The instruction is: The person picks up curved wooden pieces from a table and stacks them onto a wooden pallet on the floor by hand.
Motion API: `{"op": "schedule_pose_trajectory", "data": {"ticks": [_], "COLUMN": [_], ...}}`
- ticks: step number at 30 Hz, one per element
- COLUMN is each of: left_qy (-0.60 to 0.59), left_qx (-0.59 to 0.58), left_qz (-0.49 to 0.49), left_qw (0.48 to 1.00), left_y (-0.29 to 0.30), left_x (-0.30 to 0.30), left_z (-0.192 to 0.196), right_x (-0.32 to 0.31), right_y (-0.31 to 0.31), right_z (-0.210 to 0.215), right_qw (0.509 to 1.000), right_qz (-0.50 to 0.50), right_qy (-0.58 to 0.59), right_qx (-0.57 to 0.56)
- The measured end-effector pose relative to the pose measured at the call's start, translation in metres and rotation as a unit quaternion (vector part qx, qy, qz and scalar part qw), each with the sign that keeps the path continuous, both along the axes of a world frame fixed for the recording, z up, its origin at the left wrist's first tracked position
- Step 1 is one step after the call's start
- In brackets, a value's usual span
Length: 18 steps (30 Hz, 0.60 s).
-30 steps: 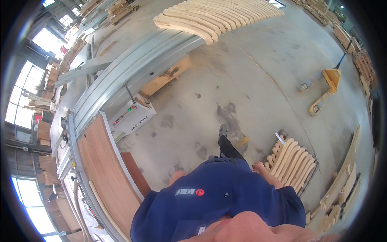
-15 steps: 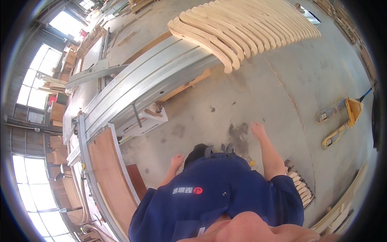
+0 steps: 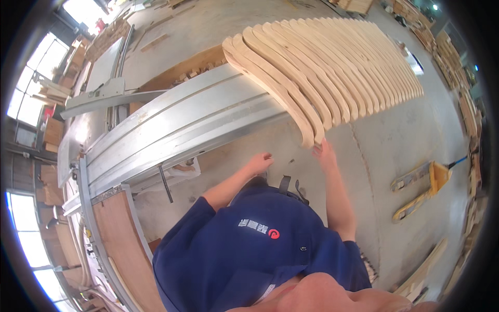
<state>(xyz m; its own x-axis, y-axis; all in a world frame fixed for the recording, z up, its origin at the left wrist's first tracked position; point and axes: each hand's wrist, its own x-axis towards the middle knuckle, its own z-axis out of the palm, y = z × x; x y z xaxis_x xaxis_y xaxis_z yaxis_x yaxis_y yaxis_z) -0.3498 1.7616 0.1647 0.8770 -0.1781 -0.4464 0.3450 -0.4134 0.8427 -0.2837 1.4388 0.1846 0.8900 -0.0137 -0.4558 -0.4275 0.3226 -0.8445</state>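
Curved wooden pieces (image 3: 332, 67), like pale chair legs, lie side by side in a long row across the end of a metal sliding table (image 3: 176, 119). My right hand (image 3: 325, 155) is at the near lower tip of one of the leftmost pieces, fingers apart around the end; whether they press on it I cannot tell. My left hand (image 3: 260, 164) hangs in front of my body, short of the table's near edge, fingers loosely bent and holding nothing.
A yellow pallet truck (image 3: 434, 179) stands on the floor to the right. At left is a brown wooden panel (image 3: 112, 223) in a metal frame. A metal rod (image 3: 166, 184) sticks out below the table. Long boards (image 3: 423, 270) lie at the lower right.
I have come closer to the table and the row of pieces. My right hand has risen to the tip of a wooden piece, and my left hand has moved forward and right.
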Motion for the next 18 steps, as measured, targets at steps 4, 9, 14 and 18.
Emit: {"op": "schedule_pose_trajectory", "data": {"ticks": [4,9,14,18], "left_qy": [0.043,0.169,0.234,0.218], "left_qx": [-0.099,-0.247,-0.285,-0.274], "left_qz": [-0.029,0.1,0.176,0.225], "left_qw": [0.994,0.949,0.913,0.909], "left_y": [-0.021,-0.035,-0.005,0.004], "left_x": [0.082,0.132,0.121,0.112], "left_z": [0.052,0.063,0.062,0.058], "right_x": [-0.003,-0.012,0.027,0.084], "right_y": [0.035,0.059,0.09,0.128], "right_z": [0.025,0.036,0.057,0.081], "right_qw": [0.999,0.986,0.938,0.888], "right_qz": [-0.028,0.107,0.238,0.275], "right_qy": [0.028,0.102,0.001,-0.069], "right_qx": [-0.019,-0.08,-0.254,-0.362]}}
